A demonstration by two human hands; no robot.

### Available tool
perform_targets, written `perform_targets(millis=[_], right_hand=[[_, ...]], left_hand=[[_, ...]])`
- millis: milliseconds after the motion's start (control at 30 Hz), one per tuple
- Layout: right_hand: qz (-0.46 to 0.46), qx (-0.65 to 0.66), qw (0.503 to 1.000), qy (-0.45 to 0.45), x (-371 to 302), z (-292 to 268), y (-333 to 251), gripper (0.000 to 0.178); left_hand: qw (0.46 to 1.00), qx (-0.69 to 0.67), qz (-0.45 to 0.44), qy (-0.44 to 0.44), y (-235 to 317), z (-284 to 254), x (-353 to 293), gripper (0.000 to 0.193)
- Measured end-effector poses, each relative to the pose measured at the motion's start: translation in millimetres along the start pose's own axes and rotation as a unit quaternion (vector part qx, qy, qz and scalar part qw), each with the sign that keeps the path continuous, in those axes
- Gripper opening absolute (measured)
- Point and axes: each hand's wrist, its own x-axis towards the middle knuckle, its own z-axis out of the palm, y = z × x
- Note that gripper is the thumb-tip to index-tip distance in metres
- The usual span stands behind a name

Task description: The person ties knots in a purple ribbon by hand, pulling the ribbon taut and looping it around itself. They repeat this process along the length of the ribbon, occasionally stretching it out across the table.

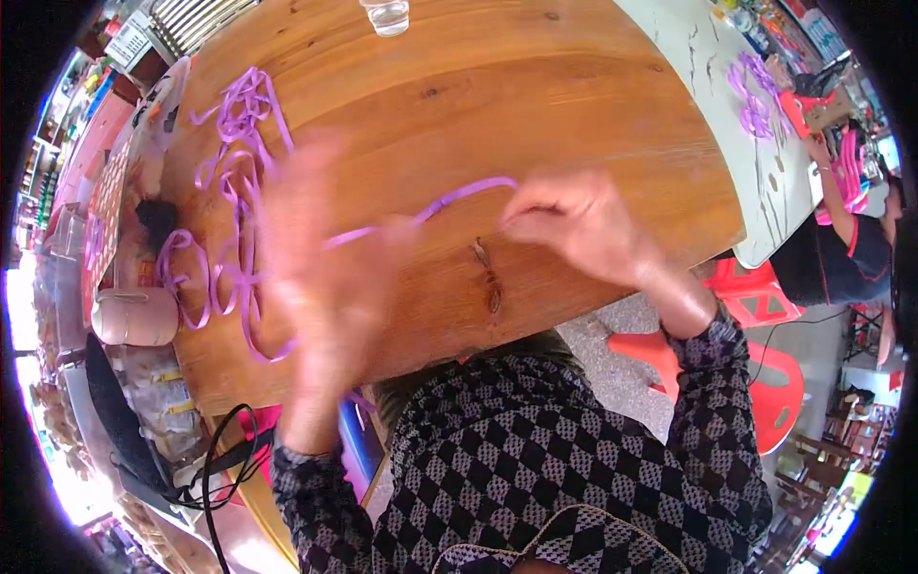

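Note:
A narrow purple ribbon (466, 191) stretches across the wooden table between my two hands, with a small knot or fold partway along it. My right hand (579, 228) is closed, its fingertips pinching the ribbon's right end. Over the left part of the table, my left hand (330, 239) is smeared by motion. The ribbon passes by its thumb side, and whether its fingers grip it cannot be made out. More loose purple ribbon (244, 110) lies in loops and tangles beyond and to the left of this hand, partly hidden behind it.
A clear cup (387, 17) stands at the table's far edge. Along the left side are a pinkish rounded object (136, 317) and a black cable (207, 497). At right, a white marbled table (765, 215) bears another purple ribbon pile (755, 96), with a person beside it. Red stools (776, 402) stand below.

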Motion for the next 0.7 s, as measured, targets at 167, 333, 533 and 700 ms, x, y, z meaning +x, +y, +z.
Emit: perform_targets(millis=[167, 333, 533, 700], right_hand=[[-0.099, -0.026, 0.995, 0.017, -3, 16, -31, 0.011], [0.040, 0.075, 0.996, -0.012, -22, -13, -15, 0.009], [0.076, 0.117, 0.988, 0.071, -29, 3, -13, 0.008], [0.063, 0.108, 0.987, 0.101, -29, 33, -10, 0.008]], left_hand=[[0.765, -0.469, -0.390, -0.205, 50, 21, -4, 0.031], [0.725, -0.476, -0.430, -0.249, 39, 13, -21, 0.021], [0.577, -0.617, -0.501, -0.187, 22, 2, -37, 0.022], [0.518, -0.718, -0.458, -0.073, 13, 2, -40, 0.019]])
